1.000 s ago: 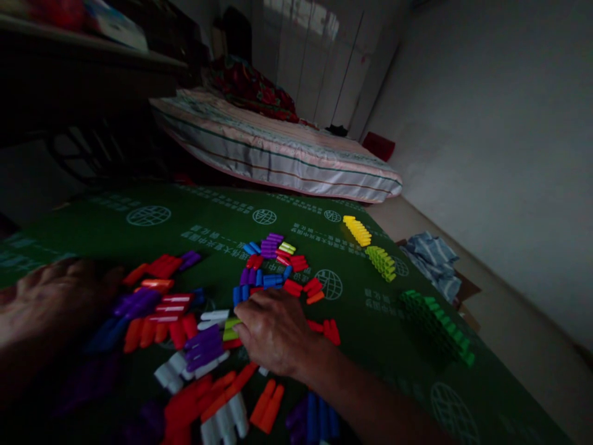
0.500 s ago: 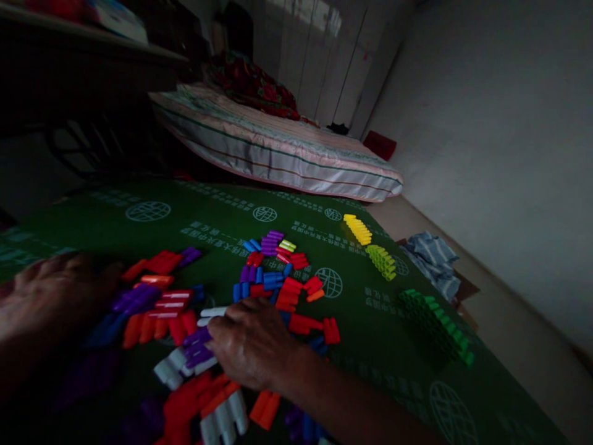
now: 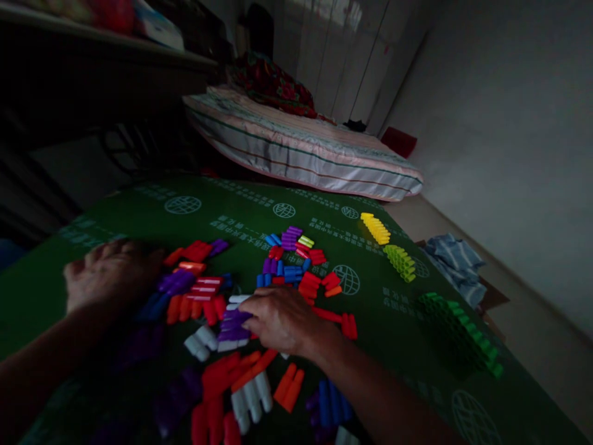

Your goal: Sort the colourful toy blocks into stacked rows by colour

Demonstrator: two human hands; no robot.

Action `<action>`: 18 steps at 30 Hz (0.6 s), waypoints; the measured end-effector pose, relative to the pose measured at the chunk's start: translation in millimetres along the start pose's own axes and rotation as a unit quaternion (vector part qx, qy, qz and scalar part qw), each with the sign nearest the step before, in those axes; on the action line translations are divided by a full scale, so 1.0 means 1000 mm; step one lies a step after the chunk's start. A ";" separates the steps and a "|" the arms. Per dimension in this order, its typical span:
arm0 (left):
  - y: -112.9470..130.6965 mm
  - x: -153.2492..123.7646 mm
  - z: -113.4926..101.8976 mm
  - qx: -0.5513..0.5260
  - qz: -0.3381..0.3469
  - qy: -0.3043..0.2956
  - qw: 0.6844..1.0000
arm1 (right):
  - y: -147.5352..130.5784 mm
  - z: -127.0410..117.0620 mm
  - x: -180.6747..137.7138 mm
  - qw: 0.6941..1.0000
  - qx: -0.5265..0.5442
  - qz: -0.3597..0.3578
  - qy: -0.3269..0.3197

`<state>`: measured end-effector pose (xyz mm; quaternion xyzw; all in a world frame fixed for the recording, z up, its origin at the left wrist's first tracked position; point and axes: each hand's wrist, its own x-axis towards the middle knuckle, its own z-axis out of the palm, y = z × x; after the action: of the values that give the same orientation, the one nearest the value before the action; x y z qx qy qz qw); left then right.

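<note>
Many small plastic pieces in red, orange, purple, blue and white lie scattered on a green printed mat (image 3: 259, 216). My right hand (image 3: 282, 320) rests palm down in the middle of the pile, its fingertips curled against a cluster of purple pieces (image 3: 233, 326) and a white piece (image 3: 239, 299). My left hand (image 3: 107, 275) lies at the left edge of the pile, fingers loosely bent, next to red pieces (image 3: 197, 250) and purple ones (image 3: 176, 282). Whether either hand grips a piece is hidden.
Sorted rows stand at the right of the mat: yellow (image 3: 375, 228), lime (image 3: 400, 262) and dark green (image 3: 458, 334). A mattress with striped bedding (image 3: 301, 145) lies beyond the mat. Folded blue cloth (image 3: 451, 262) sits on the floor at right. Dark furniture (image 3: 92, 93) fills the left.
My right hand slid left from the lime and blue pieces onto the purple cluster. The view shifted, so everything sits further right in frame. My left hand stayed by the red pieces.
</note>
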<state>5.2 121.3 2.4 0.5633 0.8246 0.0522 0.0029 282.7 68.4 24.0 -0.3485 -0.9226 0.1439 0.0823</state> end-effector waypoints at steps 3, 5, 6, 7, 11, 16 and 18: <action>-0.003 -0.006 -0.002 -0.017 -0.010 -0.001 1.000 | 0.004 0.000 -0.005 0.998 0.052 0.020 0.008; -0.001 -0.009 -0.003 -0.018 -0.001 0.006 1.000 | 0.006 0.001 -0.007 0.996 0.086 0.035 0.015; 0.001 -0.010 -0.003 -0.018 0.004 0.009 1.000 | 0.007 0.001 -0.007 0.994 0.097 0.044 0.017; 0.002 -0.011 -0.003 -0.018 0.008 0.012 1.000 | 0.007 0.001 -0.007 0.993 0.103 0.055 0.020; 0.003 -0.014 -0.004 -0.019 0.016 0.015 1.000 | 0.005 -0.003 -0.006 0.994 0.081 0.073 0.031; 0.001 -0.013 -0.003 -0.014 0.019 0.011 1.000 | -0.002 -0.012 -0.013 0.998 0.022 0.066 -0.009; 0.003 -0.012 -0.004 -0.013 0.013 0.011 1.000 | -0.005 -0.012 -0.017 0.998 -0.009 0.055 -0.026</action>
<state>12.0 111.0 6.2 0.5730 0.8166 0.0693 0.0007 295.5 55.9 36.2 -0.3955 -0.9051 0.1491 0.0471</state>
